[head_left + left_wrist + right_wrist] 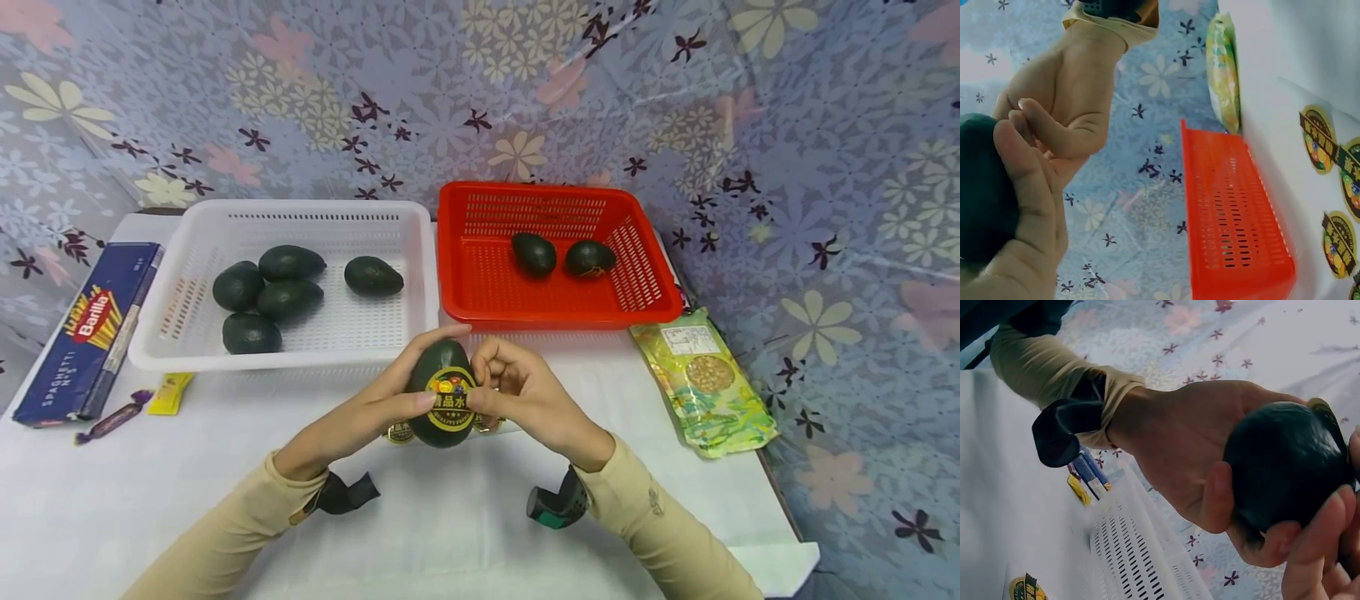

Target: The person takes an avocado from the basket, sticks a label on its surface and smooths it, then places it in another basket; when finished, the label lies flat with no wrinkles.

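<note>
A dark green avocado [429, 429] is held above the table by my left hand [382, 408], its fingers around the left side and its thumb on the front. A round black-and-gold fruit sticker [452, 408] with a wide black band lies against the avocado's face. My right hand [525, 396] has its thumb on the sticker's right end, its other fingers curled beside the fruit. In the right wrist view the sticker [1327, 422] shows edge-on along the avocado [1285, 465]. More gold stickers [1318, 139] lie on the table below, partly hidden in the head view.
Behind stand a white basket [285, 362] with several avocados [291, 300] and a red basket [555, 321] with two avocados [534, 254]. At left lie a spaghetti box [86, 333], a purple-wrapped candy [112, 418] and a yellow packet [171, 393]. A green-yellow bag [705, 383] lies right.
</note>
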The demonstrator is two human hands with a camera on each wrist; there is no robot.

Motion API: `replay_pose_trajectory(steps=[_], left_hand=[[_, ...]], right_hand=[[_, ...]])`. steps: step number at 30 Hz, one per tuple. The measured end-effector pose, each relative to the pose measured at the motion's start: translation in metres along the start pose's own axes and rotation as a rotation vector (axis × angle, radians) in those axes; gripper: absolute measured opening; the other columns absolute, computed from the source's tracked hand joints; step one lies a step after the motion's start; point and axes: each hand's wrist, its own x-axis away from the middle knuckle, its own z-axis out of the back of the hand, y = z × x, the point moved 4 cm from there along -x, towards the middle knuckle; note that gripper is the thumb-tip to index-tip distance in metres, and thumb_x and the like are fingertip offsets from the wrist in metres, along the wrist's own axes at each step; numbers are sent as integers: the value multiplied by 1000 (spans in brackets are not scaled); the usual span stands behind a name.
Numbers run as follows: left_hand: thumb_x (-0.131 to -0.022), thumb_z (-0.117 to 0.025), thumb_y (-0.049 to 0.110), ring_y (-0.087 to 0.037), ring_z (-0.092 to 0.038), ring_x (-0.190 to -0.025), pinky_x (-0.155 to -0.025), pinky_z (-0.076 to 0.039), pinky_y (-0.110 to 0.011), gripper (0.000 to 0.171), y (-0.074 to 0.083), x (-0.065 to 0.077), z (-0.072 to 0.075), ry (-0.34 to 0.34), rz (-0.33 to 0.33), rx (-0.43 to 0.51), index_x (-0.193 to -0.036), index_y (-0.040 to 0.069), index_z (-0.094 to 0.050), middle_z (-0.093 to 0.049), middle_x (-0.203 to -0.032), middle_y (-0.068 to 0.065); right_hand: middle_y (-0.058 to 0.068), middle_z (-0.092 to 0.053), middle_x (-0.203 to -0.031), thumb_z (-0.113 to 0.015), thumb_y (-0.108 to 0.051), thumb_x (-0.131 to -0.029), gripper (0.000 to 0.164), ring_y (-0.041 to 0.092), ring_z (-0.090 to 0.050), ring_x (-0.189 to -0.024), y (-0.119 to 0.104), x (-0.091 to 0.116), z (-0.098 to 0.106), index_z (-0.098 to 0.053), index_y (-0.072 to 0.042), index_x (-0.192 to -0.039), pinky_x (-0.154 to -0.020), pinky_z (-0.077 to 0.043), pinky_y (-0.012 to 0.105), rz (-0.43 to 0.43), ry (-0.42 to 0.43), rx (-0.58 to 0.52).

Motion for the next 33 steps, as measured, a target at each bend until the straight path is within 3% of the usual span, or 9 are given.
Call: replay_pose_trajectory(steps=[6,8,10,13,16,20,27,33], left_hand=[[-98,-43,31,-25,-47,-132,-111,-37,-55,66,-4,1,3,-10,24,142,-158,26,-16,-19,-160,-18],[-100,-42,29,-24,-48,-132,-112,-38,-54,64,-2,-1,5,21,-1,145,-159,25,-16,-21,-159,-18],[-101,-43,26,-23,-49,-131,-109,-44,-48,63,0,-4,9,92,-32,114,-158,24,-17,-26,-156,-18],[-102,-47,17,-25,-48,-133,-104,-51,-36,62,4,-11,13,230,-67,55,-157,25,-20,-33,-151,-12],[-100,-54,13,-30,-51,-132,-97,-56,-31,65,7,-21,14,337,-84,-3,-155,27,-23,-33,-152,-9],[-99,-56,12,-37,-56,-128,-89,-60,-38,66,9,-34,14,404,-88,-66,-155,28,-23,-31,-153,-8],[-102,-53,18,-33,-51,-135,-105,-51,-49,64,23,-53,32,385,-30,-228,-157,24,-20,-31,-155,-13],[-102,-54,23,-34,-54,-133,-106,-50,-53,63,41,-68,67,440,29,-210,-157,23,-23,-37,-153,-15]], right_hand=[[-1,-53,-71,-57,-16,-102,18,16,-52,-59,-2,-1,1,-47,-2,-96,-55,-49,29,13,-71,-15],[0,-54,-76,-57,-13,-102,13,16,-54,-63,-7,-2,3,-48,-2,-100,-56,-50,30,30,-48,37],[3,-57,-84,-62,-11,-98,15,17,-58,-73,-12,-5,7,-51,-5,-107,-62,-53,30,34,16,157],[1,-60,-105,-77,-16,-88,43,16,-59,-93,-20,-10,11,-54,-14,-124,-73,-58,32,30,111,396],[-3,-57,-127,-88,-28,-78,77,13,-56,-113,-24,-17,12,-46,-23,-143,-89,-57,35,5,150,619],[0,-54,-138,-87,-34,-79,86,14,-52,-125,-27,-29,12,-40,-18,-150,-102,-52,39,36,170,776],[4,-61,-129,-86,-31,-77,75,19,-61,-113,-37,-49,37,-52,-13,-141,-94,-55,38,66,186,851],[5,-63,-131,-84,-33,-78,74,21,-62,-110,-43,-73,76,-53,-15,-142,-93,-55,39,-19,286,838]])
